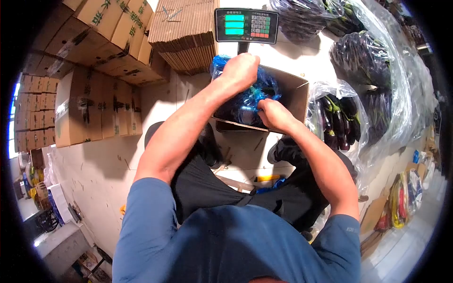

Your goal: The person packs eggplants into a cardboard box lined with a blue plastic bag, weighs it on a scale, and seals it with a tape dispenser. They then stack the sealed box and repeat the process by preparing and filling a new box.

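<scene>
A cardboard box stands under the scale display, its top open. Blue plastic bag film lines its inside and bunches up in the middle. My left hand is closed in a fist on the bag over the box's far left part. Lower and to the right, my right hand pinches the bag beside the near edge of the box. Dark shapes show through the film, too covered to name with certainty.
Flattened cardboard is stacked at the back left, near piled packed cartons. On the right, clear plastic bags hold eggplants, with more bagged eggplants behind. A yellow-handled tool lies on the floor between my feet.
</scene>
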`<state>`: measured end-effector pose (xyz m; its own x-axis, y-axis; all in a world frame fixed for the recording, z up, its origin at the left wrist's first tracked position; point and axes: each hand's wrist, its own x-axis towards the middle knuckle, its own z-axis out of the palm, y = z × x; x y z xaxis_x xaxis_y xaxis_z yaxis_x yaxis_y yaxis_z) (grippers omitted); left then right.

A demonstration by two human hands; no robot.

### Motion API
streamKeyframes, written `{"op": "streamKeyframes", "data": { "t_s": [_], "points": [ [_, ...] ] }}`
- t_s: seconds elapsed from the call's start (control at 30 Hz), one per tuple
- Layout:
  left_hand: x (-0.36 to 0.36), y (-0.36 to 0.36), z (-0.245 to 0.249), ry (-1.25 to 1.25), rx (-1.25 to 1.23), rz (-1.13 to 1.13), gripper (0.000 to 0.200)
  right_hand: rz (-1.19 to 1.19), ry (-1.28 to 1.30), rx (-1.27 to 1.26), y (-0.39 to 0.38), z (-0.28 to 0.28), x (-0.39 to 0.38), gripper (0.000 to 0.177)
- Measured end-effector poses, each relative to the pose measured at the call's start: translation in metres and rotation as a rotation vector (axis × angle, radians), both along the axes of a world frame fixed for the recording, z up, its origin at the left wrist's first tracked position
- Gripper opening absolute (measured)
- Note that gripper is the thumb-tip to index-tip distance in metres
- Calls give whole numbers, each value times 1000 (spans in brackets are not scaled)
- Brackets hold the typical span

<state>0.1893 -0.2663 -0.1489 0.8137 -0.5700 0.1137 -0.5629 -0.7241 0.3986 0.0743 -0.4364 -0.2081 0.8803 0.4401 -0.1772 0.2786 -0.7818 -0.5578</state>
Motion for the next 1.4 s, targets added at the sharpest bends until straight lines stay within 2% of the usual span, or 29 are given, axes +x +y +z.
{"op": "streamKeyframes", "data": {
  "t_s": [0.1,0.2,0.23,0.3,0.33,0.37,0.4,0.43,0.47,0.5,0.53,0.57,0.63,0.67,0.7,0.73,0.77,0.83,0.9,0.97,1.03,1.07,1.17,1.2,1.3,1.33,1.4],
  "points": [
    [-4,12,13,-39,-2,-39,15,33,69,-92,-4,10,-4,19],
    [-34,1,-8,0,52,-323,15,108,153,-198,-9,15,-4,25],
    [-49,-8,-8,167,184,-389,15,86,177,-205,-9,20,-4,27],
    [-56,-9,-13,358,245,-568,20,47,223,-220,-10,34,-4,31],
    [-53,-2,5,289,75,-490,24,126,317,-337,-10,41,4,35],
    [-46,9,26,219,-90,-414,27,130,274,-321,-9,44,4,35],
    [-33,21,41,184,-206,-171,37,127,229,-303,-9,47,4,36],
    [-22,34,66,143,-109,125,51,118,183,-285,-10,49,4,36],
    [-7,57,68,-27,-42,176,73,132,146,-251,-15,38,5,37],
    [6,75,73,7,23,226,90,108,135,-256,-14,43,4,37],
    [31,95,43,17,30,256,98,90,124,-265,-12,51,3,37],
    [44,105,35,131,53,176,99,74,113,-275,-9,57,1,37],
    [48,112,17,798,-264,192,82,55,77,-266,-6,61,0,36],
    [59,112,-5,769,-211,176,66,44,58,-261,-5,62,1,36],
    [62,107,-6,742,-156,158,51,43,53,-264,-4,64,1,36],
    [51,102,5,588,-206,262,26,41,51,-267,-3,65,1,36],
    [64,103,-11,331,-141,204,22,38,53,-269,-4,66,0,36],
    [60,96,4,384,-149,258,22,55,75,-277,-5,62,2,37],
    [57,91,3,152,-74,174,23,74,65,-269,-6,56,3,37],
    [57,86,-2,111,-110,56,24,95,31,-245,-8,50,4,38],
    [44,77,4,138,-8,-4,23,83,95,-294,-4,58,6,40],
    [38,75,3,81,129,3,21,75,128,-317,-3,63,6,42],
    [38,74,4,96,19,183,21,85,80,-289,-4,68,4,42],
    [39,76,5,83,35,147,21,89,64,-278,-4,65,3,39],
    [31,84,7,-40,378,-143,20,98,37,-256,-9,58,0,36],
    [28,84,4,-143,463,-156,17,103,44,-252,-9,59,-1,36],
    [30,83,5,-83,373,44,14,106,56,-253,-8,65,-4,35]
  ]
}}
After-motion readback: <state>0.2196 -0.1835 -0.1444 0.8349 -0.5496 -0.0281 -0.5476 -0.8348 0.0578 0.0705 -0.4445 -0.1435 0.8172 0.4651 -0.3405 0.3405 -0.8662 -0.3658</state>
